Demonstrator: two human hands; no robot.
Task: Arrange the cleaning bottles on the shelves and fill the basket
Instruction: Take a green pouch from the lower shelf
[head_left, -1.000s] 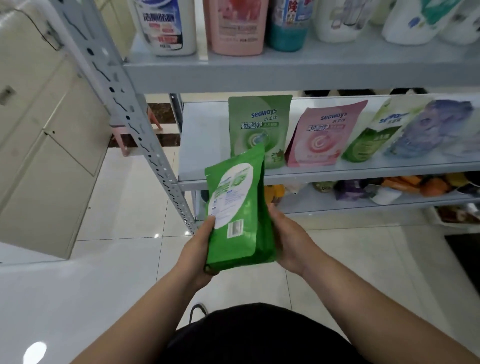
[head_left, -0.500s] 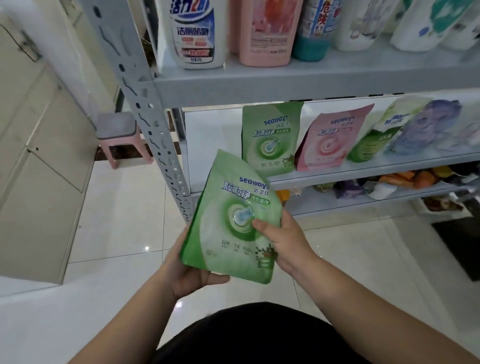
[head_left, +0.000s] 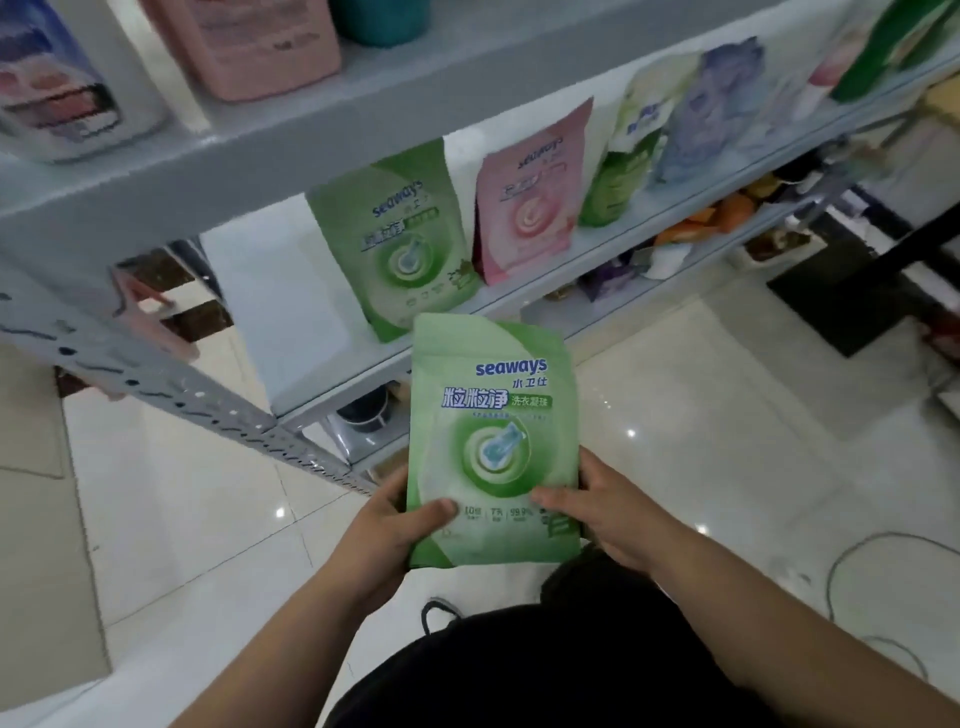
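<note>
1. Facing the camera with its printed front, a green detergent pouch (head_left: 493, 441) is held upright in front of the middle shelf (head_left: 291, 312), at about the height of its front edge.
2. The pouch's lower left edge is grasped by the left hand (head_left: 395, 535), with the thumb laid across the front.
3. Its lower right edge is grasped by the right hand (head_left: 608, 514), thumb likewise on the front.
4. On the middle shelf a matching green pouch (head_left: 395, 249) is stood upright, with a pink pouch (head_left: 524, 208) just beside it.
5. Above the middle shelf, a pink bottle (head_left: 249, 41) and a white bottle (head_left: 57, 83) are seen.
</note>
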